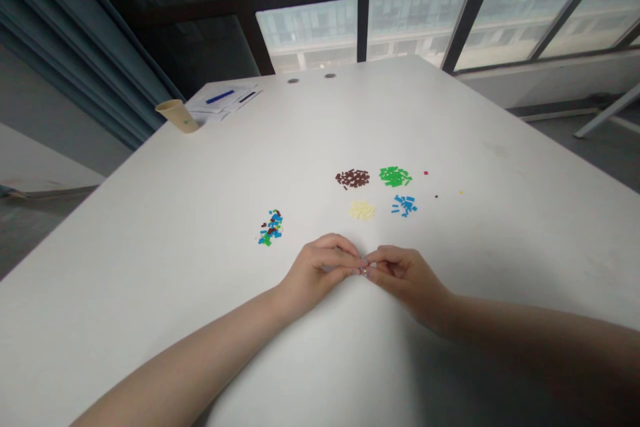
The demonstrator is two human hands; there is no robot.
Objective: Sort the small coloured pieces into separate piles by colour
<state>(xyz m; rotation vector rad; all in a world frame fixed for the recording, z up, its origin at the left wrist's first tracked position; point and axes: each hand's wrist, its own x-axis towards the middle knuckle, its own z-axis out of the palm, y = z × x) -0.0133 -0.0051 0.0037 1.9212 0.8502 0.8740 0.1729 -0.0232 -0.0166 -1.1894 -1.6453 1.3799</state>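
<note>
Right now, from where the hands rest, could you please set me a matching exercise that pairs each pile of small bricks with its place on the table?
Column 1
1. Mixed-colour pile
2. Brown pile
3. Green pile
4. Cream pile

Column 2
A. Nearer row of single-colour piles, on the left
B. Alone, left of all the single-colour piles
C. Farther row, on the right
D. Farther row, on the left

Right pairs: 1-B, 2-D, 3-C, 4-A
</note>
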